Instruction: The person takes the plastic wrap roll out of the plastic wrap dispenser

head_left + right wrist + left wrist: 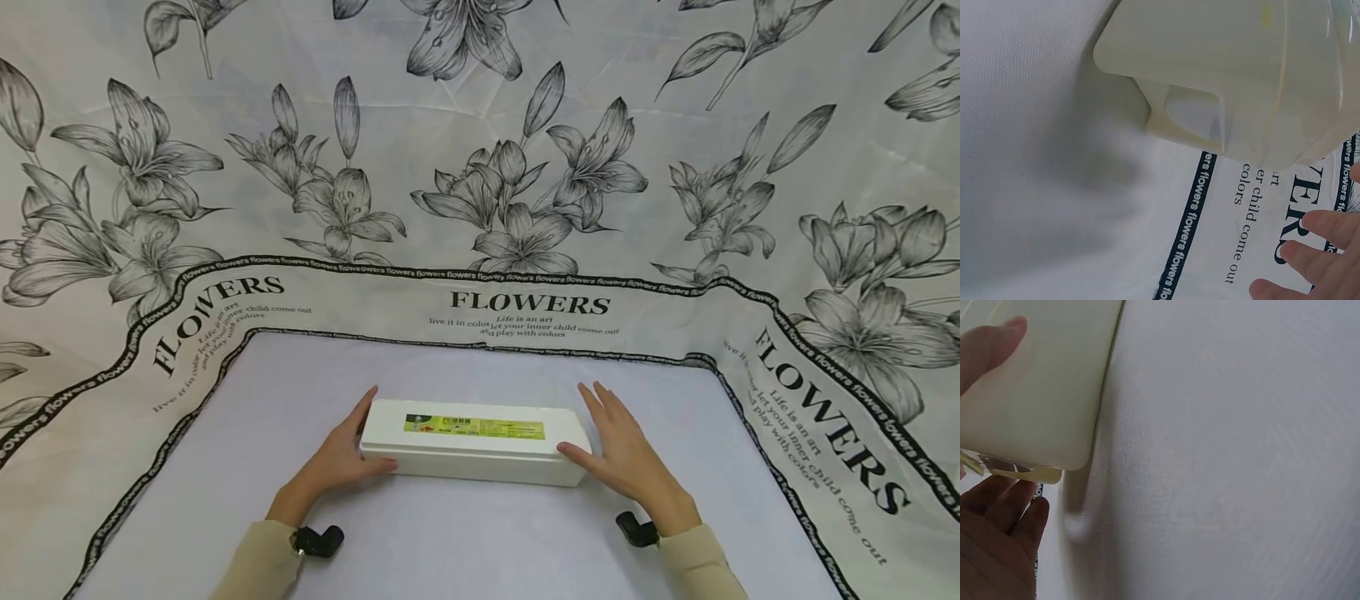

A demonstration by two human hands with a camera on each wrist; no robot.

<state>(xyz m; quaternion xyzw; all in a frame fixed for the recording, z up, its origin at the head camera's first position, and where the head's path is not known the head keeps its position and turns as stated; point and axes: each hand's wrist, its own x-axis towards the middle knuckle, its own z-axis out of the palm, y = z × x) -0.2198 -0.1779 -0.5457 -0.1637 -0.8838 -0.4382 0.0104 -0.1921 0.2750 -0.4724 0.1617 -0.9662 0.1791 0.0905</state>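
Observation:
A long white plastic box (487, 462) with a green-yellow label (474, 427) on top lies crosswise on the white cloth; it looks like a cling film dispenser. At its left end, my left hand (341, 454) holds it, with the thumb on the front face and the fingers along the end. The left wrist view has that thumb (997, 347) flat against the box (1035, 400). My right hand (630, 458) spreads its fingers beyond the right end, the thumb touching the top edge. In the right wrist view, the other fingers (1316, 262) are apart from the box (1197, 50).
White cloth (465, 542) covers the work surface. A black printed border (420, 340) and "FLOWERS" lettering (529, 302) run around it. Behind rises a fabric backdrop (450, 108) with drawn lilies. A black wrist mount (321, 542) sits by each sleeve.

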